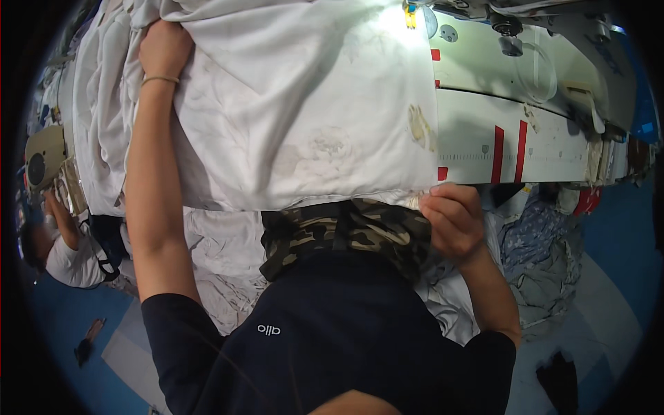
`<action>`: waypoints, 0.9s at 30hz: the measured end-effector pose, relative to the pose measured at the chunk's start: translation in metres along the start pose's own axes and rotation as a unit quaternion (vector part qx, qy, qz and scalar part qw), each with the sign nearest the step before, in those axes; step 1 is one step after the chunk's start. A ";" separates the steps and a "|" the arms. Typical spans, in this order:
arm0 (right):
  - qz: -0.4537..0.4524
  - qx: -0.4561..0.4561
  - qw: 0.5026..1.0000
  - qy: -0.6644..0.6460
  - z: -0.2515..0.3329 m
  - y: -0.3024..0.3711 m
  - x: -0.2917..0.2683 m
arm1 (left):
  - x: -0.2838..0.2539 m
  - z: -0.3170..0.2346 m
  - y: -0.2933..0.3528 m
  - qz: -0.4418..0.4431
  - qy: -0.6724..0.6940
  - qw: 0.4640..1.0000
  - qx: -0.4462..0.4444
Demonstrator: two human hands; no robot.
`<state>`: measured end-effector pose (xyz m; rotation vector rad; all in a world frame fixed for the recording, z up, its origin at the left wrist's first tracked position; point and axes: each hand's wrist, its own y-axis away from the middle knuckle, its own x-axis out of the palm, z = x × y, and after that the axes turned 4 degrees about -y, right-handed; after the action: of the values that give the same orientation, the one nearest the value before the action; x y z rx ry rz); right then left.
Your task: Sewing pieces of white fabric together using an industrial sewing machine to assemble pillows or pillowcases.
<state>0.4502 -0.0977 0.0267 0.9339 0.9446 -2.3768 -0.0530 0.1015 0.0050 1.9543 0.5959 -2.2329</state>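
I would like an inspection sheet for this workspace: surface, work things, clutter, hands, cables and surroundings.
Surface: white table with red strips and ruler marks.
Work things: white fabric, faintly flowered, spread across the table, gathered in folds at left.
Clutter: rumpled cloths below the table's right part.
Hands: left hand on the fabric, grip unclear; right hand pinches its near right corner.
Cables: nothing seen for certain.
Surroundings: another person at left; blue-and-grey floor.

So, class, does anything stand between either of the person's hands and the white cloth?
Nothing visible does. The right hand pinches the white cloth directly at its near right corner; the left hand lies against its folds farther up.
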 end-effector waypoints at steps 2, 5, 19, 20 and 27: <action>-0.004 -0.003 1.000 0.000 -0.002 -0.004 -0.001 | 0.001 0.015 -0.017 0.005 -0.022 1.000 -0.004; -0.003 -0.008 1.000 0.008 -0.005 -0.004 -0.002 | 0.008 0.019 -0.045 0.011 -0.034 0.999 0.034; -0.088 -0.023 0.996 -0.002 -0.004 0.004 0.006 | -0.185 -0.162 0.201 0.024 0.624 0.719 0.305; -0.085 -0.022 0.996 -0.002 -0.002 0.004 0.002 | -0.205 -0.175 0.221 0.153 0.698 0.616 0.331; -0.224 0.046 0.953 0.201 -0.038 0.030 -0.109 | -0.272 -0.250 0.253 0.466 0.780 0.068 0.413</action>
<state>0.5594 -0.0772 0.0704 1.4030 1.3249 -2.6703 0.3087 -0.0851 0.1917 2.4180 -1.7988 1.3120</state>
